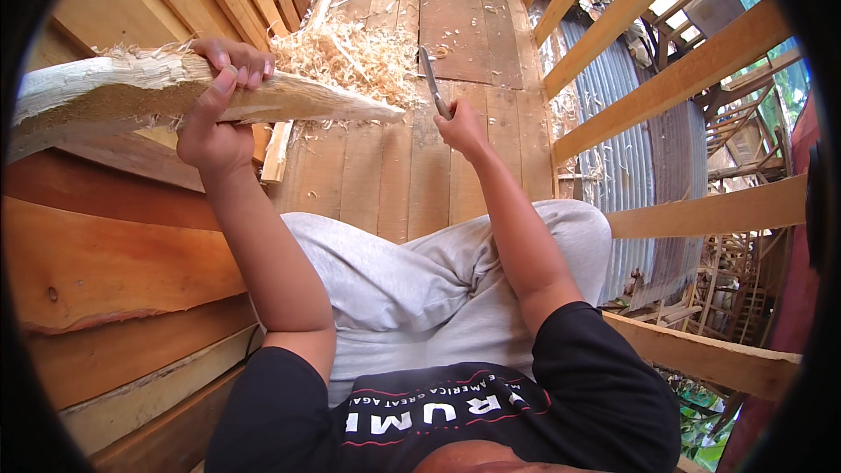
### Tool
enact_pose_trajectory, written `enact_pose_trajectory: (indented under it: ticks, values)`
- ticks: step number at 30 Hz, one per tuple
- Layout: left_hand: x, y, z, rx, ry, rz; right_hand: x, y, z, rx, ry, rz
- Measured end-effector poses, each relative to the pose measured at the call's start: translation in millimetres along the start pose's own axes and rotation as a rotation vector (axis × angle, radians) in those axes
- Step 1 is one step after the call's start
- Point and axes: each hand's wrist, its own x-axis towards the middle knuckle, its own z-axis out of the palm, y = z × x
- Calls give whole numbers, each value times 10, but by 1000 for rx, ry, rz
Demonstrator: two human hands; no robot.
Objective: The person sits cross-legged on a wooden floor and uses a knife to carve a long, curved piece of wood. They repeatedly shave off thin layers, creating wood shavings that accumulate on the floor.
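My left hand (223, 105) is closed around a long, rough piece of pale wood (307, 98) that comes in from the left. The wood tapers to a point on the right, and its upper side looks freshly cut. My right hand (462, 129) grips the handle of a knife (430, 79), whose blade points away from me. The blade stands just right of the wood's tip and apart from it. Behind the tip lies a heap of curly wood shavings (359, 61) on the plank floor (407, 166).
A wall of wooden boards (131, 263) runs close along my left. On the right is a railing of wooden slats (674, 79), with corrugated metal sheets (631, 158) beyond it. A narrow wood strip (278, 153) lies below the carved piece. My crossed legs (385, 289) fill the near floor.
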Motion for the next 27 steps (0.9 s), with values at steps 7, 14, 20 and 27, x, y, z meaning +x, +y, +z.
enact_pose_trajectory:
  ticks: [7,14,20,27]
  values:
    - [-44,-181,-77,12,-75,-43,-433,-551,206,-13,-291,-146]
    - [-40,-292,-100,3,-78,-4,-585,-815,153,153,-308,-174]
    - [-76,-445,85,202,167,275,-639,-1121,194,-46,-275,-107]
    - [17,-524,134,256,278,241,-380,-376,615,-94,-232,-130]
